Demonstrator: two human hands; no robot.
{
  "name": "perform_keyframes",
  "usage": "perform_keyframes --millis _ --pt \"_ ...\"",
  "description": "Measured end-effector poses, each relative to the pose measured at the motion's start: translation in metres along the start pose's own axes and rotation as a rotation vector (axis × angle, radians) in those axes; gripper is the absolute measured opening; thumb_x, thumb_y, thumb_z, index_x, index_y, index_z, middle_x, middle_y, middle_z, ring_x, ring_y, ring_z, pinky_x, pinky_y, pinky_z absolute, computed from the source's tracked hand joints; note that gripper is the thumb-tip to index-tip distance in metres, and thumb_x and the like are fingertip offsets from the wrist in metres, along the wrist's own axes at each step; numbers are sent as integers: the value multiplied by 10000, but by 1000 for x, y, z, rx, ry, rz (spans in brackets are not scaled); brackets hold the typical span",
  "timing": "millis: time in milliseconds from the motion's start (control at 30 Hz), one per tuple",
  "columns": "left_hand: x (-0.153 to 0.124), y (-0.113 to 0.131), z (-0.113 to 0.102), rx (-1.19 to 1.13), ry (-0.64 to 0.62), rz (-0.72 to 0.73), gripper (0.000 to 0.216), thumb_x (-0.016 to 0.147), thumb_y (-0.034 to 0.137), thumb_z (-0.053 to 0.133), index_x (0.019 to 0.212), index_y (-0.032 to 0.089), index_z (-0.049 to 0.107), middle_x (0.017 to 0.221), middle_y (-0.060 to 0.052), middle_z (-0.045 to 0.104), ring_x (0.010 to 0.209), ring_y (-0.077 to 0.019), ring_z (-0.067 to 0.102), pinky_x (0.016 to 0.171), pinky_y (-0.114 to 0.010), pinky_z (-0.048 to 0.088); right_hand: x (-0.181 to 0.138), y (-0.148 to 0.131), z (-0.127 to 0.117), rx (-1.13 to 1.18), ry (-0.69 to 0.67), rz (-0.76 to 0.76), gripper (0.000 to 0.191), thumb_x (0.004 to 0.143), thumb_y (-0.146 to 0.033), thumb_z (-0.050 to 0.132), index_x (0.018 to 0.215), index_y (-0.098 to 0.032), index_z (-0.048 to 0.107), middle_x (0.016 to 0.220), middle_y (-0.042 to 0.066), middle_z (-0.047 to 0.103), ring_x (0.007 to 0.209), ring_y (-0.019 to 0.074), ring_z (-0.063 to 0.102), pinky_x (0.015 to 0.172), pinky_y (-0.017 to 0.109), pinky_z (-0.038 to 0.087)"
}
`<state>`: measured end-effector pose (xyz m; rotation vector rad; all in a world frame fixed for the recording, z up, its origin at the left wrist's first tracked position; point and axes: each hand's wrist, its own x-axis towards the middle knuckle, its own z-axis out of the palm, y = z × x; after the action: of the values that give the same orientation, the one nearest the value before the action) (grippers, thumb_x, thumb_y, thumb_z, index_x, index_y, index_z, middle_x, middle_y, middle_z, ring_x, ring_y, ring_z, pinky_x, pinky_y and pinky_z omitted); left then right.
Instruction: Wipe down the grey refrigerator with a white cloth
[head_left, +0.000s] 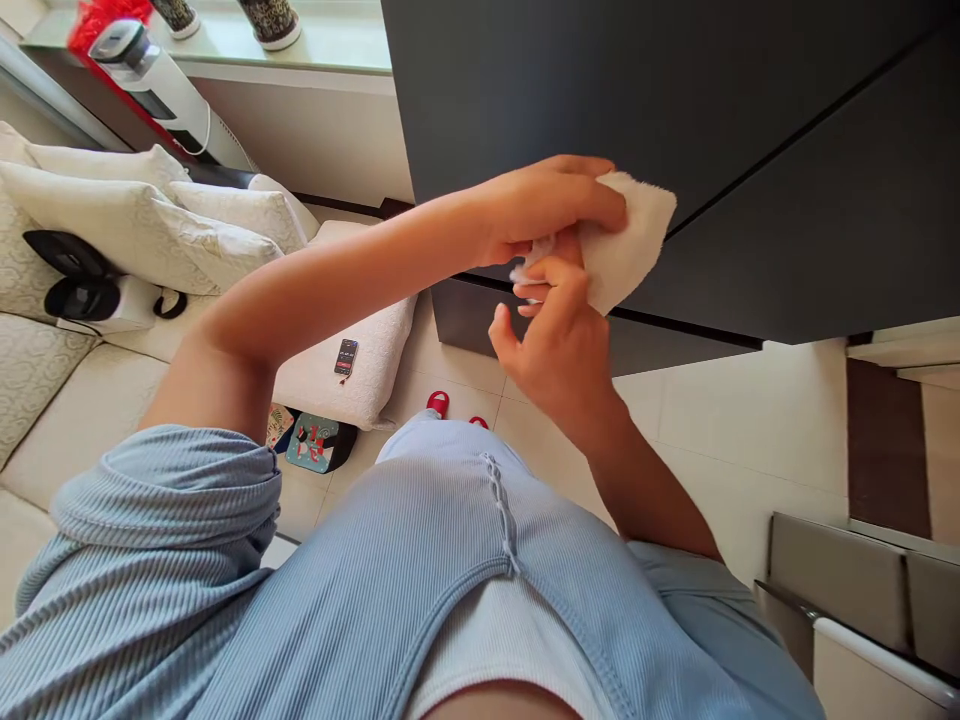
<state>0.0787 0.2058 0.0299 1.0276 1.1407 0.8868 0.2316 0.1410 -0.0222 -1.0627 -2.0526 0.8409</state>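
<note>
A white terry cloth (pixel 626 240) is bunched between my two hands, in front of a dark grey cabinet (pixel 780 170). My left hand (pixel 555 208) lies over its upper part, with the fingers curled onto the cloth. Below it, my right hand (pixel 553 345) pinches a lower fold with its fingers, and its thumb stands apart. A small white corner of the cloth shows between the hands. Part of the cloth is hidden behind my fingers. It seems to be close to the cabinet front, but I cannot tell if it touches.
A cream sofa with patterned cushions (pixel 120 215) fills the left, with a phone (pixel 346 356) on a seat cushion. Red slippers (pixel 439 402) and a teal box (pixel 313 442) sit on the tiled floor (pixel 720 420). A grey chair (pixel 840 580) stands at lower right.
</note>
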Motion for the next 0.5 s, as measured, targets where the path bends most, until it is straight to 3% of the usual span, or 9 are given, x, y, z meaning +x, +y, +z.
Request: perform_keyframes --millis 67,133,167,200,233,333,367,400,500 --pt "-1 3 -8 108 -167 171 213 954 96 606 827 205 475 729 67 503 679 -60 546 637 -252 352 -1 0 -13 74 123 -141 163 941 -351 694 1069 -269 635 1178 42 685 1039 236 699 953 430 607" --pt "-4 9 -18 258 -247 366 181 954 87 623 859 181 501 800 76 483 735 -38 540 673 -224 349 7 7 -32 120 408 -248 94 970 -353 699 1053 -319 669 1177 4 673 1080 220 676 956 397 586" --pt "-7 14 -23 343 -299 436 150 953 78 634 882 158 529 837 77 482 767 -28 547 696 -207 350 14 12 -41 155 498 -266 149 961 -368 728 1105 -364 690 1234 -16 651 1164 220 646 987 385 569" --pt "-10 19 -26 420 -345 479 118 953 72 644 905 136 559 867 79 485 805 -24 562 720 -192 353 21 20 -48 228 489 -256 262 934 -406 774 1183 -420 696 1313 -40 623 1267 220 600 1036 374 546" --pt "-13 23 -29 481 -379 504 89 958 74 652 925 120 584 886 80 488 845 -25 579 741 -179 356 28 29 -54 338 379 -217 391 890 -472 822 1257 -457 687 1389 -57 593 1362 221 545 1097 368 517" --pt "-20 30 -26 567 -454 528 38 969 102 672 985 105 637 935 78 518 950 -48 622 770 -153 381 40 56 -56 691 -72 -47 600 776 -677 857 1273 -369 725 1396 15 644 1444 255 507 1200 424 465" --pt "-21 29 -21 571 -430 500 43 968 111 677 997 104 646 963 71 540 982 -69 640 776 -156 400 40 63 -53 746 -110 -13 584 768 -688 857 1212 -323 755 1325 48 690 1416 275 541 1194 448 474" --pt "-23 27 -16 562 -352 452 43 972 121 675 1002 102 651 997 58 566 1008 -96 662 777 -166 422 38 68 -51 758 -65 -12 540 776 -671 861 1145 -285 778 1240 67 723 1359 289 590 1169 459 492" --pt "-25 15 5 493 96 233 73 1010 144 600 999 90 649 1104 -1 637 1052 -190 717 775 -223 500 31 76 -47 632 165 -90 387 874 -574 815 1095 -257 792 1076 43 744 1151 253 700 1047 418 554"
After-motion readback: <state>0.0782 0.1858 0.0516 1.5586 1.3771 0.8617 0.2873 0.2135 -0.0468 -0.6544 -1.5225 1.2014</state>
